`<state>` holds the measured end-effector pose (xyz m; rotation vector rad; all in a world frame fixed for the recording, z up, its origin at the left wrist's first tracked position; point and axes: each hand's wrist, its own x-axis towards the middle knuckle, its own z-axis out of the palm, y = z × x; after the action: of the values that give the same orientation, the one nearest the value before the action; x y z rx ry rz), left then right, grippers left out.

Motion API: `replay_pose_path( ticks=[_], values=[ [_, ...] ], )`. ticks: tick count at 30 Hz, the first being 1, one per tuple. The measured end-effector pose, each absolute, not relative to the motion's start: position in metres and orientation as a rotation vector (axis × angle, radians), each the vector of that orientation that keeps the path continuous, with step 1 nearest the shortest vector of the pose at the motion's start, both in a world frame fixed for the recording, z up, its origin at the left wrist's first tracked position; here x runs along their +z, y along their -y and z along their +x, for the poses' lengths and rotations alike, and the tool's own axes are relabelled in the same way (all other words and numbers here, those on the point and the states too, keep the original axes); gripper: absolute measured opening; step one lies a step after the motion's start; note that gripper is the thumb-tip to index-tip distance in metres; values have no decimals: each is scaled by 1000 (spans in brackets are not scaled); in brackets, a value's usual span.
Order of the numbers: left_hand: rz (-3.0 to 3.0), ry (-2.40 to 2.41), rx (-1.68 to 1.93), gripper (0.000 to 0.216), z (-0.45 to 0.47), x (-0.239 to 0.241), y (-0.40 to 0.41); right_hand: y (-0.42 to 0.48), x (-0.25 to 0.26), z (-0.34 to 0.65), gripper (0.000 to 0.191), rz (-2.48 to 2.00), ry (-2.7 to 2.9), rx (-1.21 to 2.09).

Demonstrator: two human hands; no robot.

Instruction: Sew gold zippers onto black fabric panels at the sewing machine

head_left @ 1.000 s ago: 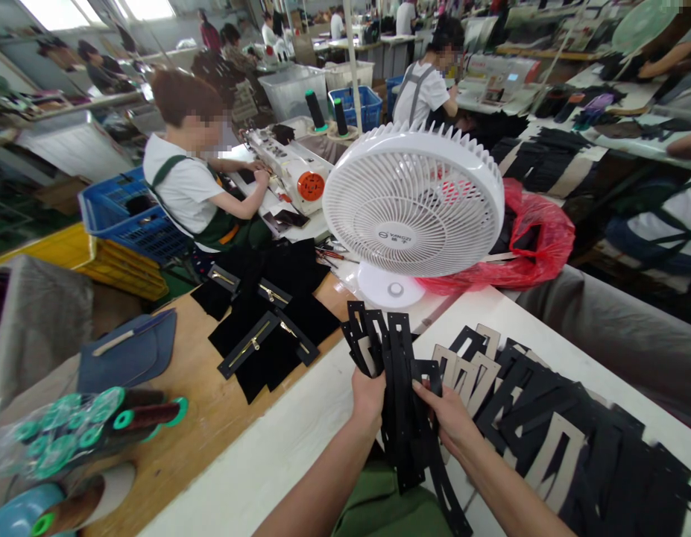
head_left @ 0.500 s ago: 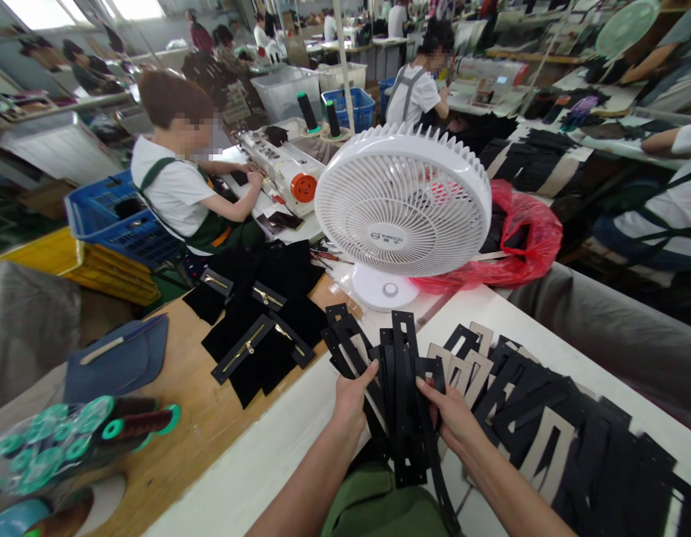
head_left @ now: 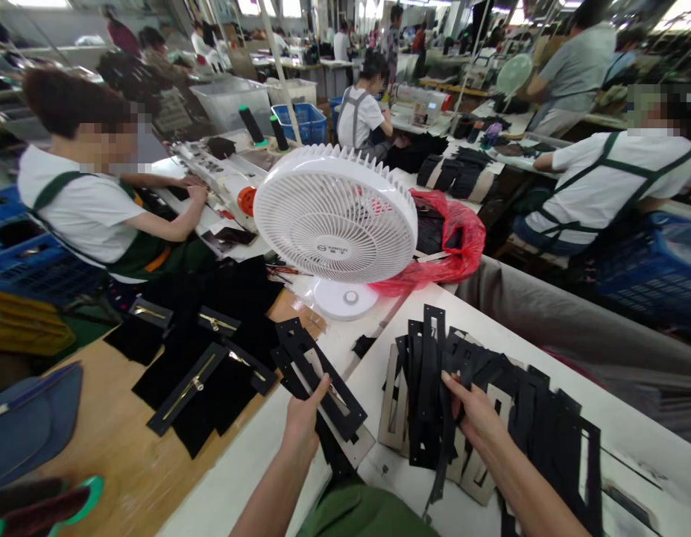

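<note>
My left hand (head_left: 303, 419) grips a small bundle of black slotted leather strips (head_left: 345, 410), thumb on top; some pale backing shows among them. To its right, my right hand (head_left: 479, 415) pinches a bunch of long black leather strips (head_left: 428, 373) that hangs down over the white table. Between the two bundles there is now a gap. Against the right hand lies a spread pile of black and beige slotted strips (head_left: 546, 425). How many strips each hand holds is hidden by overlap.
A white fan (head_left: 334, 224) stands ahead, a red plastic bag (head_left: 462, 239) behind it. Black pieces with zippers (head_left: 194, 380) lie on the wooden tabletop at left, near thread spools (head_left: 43, 507). Co-workers sit left (head_left: 93, 201) and right (head_left: 613, 186).
My hands have moved apart, so the two bunches of strips, close together before, are separated. The view has turned to the right.
</note>
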<state>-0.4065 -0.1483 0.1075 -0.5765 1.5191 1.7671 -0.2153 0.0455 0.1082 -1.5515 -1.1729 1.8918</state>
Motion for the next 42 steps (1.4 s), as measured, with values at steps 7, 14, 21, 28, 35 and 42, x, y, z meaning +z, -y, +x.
replay_pose_path(
  ticks=[7,14,21,28,35,42],
  values=[
    [-351,-1314,1716,41,-402,129,147,-69,105,-148,56,-1792,1581,1338],
    [-182,-1194,1693,51,-386,136,136,-21,125,-221,65,-1305,2012,1519],
    [-396,-1143,1682,39,-385,134,138,13,119,-276,32,-1211,1622,2317],
    [-227,-1232,1755,47,-388,126,141,0,116,-262,35,-1310,1175,2551],
    [-249,-1369,1740,46,-380,120,132,9,119,-277,32,-1183,993,2666],
    [-227,-1365,1720,43,-377,124,131,15,117,-282,33,-1154,967,2651]
  ],
)
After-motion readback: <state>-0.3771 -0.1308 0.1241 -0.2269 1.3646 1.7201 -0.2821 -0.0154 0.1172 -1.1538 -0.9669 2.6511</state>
